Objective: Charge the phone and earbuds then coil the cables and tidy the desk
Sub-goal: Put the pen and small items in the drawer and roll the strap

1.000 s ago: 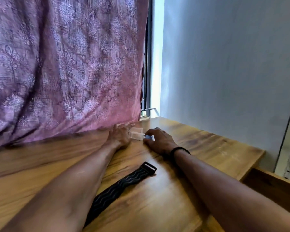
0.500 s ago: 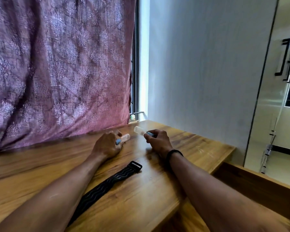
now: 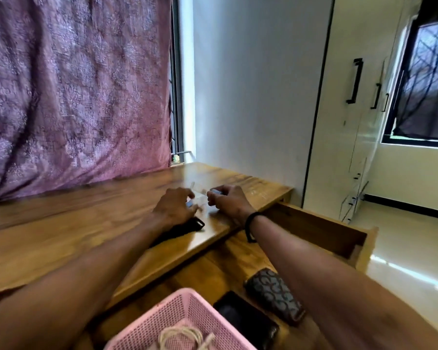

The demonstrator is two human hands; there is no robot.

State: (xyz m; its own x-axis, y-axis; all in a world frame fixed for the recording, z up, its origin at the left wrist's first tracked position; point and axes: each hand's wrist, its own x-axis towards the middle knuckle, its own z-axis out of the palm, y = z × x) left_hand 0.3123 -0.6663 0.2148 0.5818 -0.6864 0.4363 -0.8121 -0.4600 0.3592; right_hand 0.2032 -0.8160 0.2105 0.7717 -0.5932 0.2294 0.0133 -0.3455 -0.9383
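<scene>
The head view is the only one, and it looks down both forearms across a brown wooden worktop (image 3: 61,238) toward a purple patterned curtain (image 3: 74,92). Over the far part of the worktop the left hand (image 3: 173,207) and the right hand (image 3: 226,200) face each other, close but apart. Each grip is clenched on a small object: the left fingers pinch a small clear piece with a blue part (image 3: 189,203), and the right fingers pinch another small clear piece with a blue part (image 3: 214,192). Motion blur keeps me from telling what these pieces are, or whether they are joined. A black elastic strap with a buckle (image 3: 187,227) lies on the worktop, partly under the left wrist.

Nearer the camera an open wooden drawer (image 3: 321,228) holds a black rectangular phone-like slab (image 3: 245,320), a dark patterned case (image 3: 273,296) just beside it, and a pink plastic mesh basket (image 3: 187,317) with a coiled off-white cable (image 3: 182,335) inside.

With one cable already coiled away, this looks like the tidying step, the hands gathering small loose items off the worktop. The next move likely calls for carrying both pieces back toward the drawer or basket without dropping them, then picking up the strap.
</scene>
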